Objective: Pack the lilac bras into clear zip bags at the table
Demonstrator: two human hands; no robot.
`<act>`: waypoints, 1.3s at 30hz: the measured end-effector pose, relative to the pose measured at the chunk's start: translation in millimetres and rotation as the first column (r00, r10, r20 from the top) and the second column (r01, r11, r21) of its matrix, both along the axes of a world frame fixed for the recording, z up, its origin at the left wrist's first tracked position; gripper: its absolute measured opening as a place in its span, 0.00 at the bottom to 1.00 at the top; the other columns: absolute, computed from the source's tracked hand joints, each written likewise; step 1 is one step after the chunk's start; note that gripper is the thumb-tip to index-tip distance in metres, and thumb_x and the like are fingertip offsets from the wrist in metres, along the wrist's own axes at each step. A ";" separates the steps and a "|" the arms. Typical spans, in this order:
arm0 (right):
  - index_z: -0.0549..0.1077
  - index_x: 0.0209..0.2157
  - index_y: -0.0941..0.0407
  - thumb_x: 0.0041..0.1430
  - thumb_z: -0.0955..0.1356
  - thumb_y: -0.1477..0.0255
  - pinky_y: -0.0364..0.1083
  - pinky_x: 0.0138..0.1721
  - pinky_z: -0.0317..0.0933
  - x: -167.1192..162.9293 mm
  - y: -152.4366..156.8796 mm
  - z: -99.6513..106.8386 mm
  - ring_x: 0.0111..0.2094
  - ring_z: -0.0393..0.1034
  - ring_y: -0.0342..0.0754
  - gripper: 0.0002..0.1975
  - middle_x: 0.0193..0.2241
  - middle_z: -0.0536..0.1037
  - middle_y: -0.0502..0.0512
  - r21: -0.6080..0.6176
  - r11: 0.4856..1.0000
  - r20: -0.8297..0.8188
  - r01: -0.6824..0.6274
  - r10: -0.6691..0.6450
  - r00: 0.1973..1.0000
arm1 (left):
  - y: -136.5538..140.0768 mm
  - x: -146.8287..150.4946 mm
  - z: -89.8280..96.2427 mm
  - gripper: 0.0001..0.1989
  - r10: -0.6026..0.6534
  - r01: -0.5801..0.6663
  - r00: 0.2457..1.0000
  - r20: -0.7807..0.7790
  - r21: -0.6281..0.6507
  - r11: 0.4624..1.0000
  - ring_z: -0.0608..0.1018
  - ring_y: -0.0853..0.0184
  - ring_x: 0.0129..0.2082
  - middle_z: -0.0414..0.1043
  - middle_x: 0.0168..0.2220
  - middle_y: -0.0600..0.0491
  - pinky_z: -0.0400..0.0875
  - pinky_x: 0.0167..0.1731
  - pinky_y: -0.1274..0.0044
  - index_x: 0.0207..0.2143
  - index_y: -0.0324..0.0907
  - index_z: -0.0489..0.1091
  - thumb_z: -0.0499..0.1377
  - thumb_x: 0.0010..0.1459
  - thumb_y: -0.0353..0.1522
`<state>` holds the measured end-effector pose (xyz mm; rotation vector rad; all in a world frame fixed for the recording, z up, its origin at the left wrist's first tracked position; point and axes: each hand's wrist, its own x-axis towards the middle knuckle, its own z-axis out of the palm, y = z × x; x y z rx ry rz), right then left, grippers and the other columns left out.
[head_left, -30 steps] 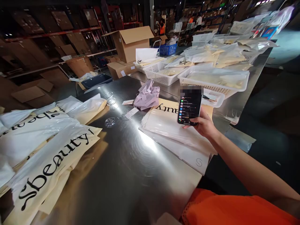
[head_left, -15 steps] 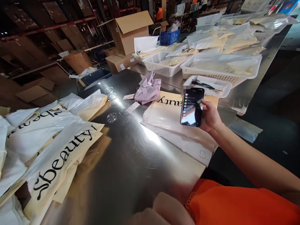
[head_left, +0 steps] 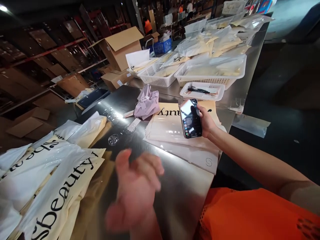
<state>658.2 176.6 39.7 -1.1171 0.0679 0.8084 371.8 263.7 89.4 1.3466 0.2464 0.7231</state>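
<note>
A smartphone [head_left: 191, 118] with a lit dark screen is gripped in my right hand [head_left: 206, 120], above a stack of cream bags with black lettering [head_left: 165, 128]. My left hand [head_left: 137, 186] is raised over the bare metal in front of me, blurred, its fingers apart and nothing in them. Beyond it lies a crumpled lilac garment [head_left: 147, 103] with a white tag [head_left: 134, 124]. Small clear coiled loops [head_left: 113, 139] lie to the left of the garment.
Filled cream bags [head_left: 67, 186] are heaped along the table's left side. White baskets [head_left: 212, 78] of bags and a small tray [head_left: 203, 91] holding a dark pen-like thing stand at the back. An open carton [head_left: 122, 50] is behind the table [head_left: 175, 186].
My left hand has risen from the lower edge over the table, its fingers spreading. The phone has tilted in my right hand, and the view has shifted to the right.
</note>
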 end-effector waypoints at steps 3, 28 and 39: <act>0.74 0.40 0.56 0.55 0.64 0.43 0.55 0.34 0.72 -5.1 -7.9 1.6 0.31 0.75 0.58 0.30 0.28 0.79 0.59 0.055 0.985 0.008 -0.162 0.162 0.987 | 14.7 48.8 -19.9 0.27 0.080 -0.079 0.997 0.012 -0.095 0.992 0.73 0.67 0.28 0.69 0.28 0.56 0.69 0.31 0.74 0.50 0.50 0.69 0.64 0.52 0.52; 0.59 0.51 0.52 0.43 0.72 0.77 0.43 0.15 0.65 -40.1 -18.4 -49.6 0.23 0.71 0.45 0.33 0.37 0.76 0.50 -0.103 0.788 0.407 -0.607 0.590 0.697 | 14.2 109.1 -124.6 0.31 -0.253 0.178 0.929 -0.269 -0.275 0.945 0.69 0.77 0.12 0.77 0.45 0.52 0.56 0.08 0.83 0.59 0.43 0.65 0.57 0.49 0.31; 0.55 0.59 0.49 0.45 0.69 0.75 0.44 0.14 0.67 -35.9 -20.4 -66.3 0.24 0.72 0.46 0.39 0.48 0.77 0.56 -0.137 0.781 0.383 -0.610 0.609 0.694 | 13.3 108.3 -131.6 0.35 -0.216 0.126 0.931 -0.296 -0.296 0.947 0.70 0.76 0.12 0.78 0.44 0.51 0.57 0.06 0.82 0.63 0.42 0.61 0.58 0.51 0.33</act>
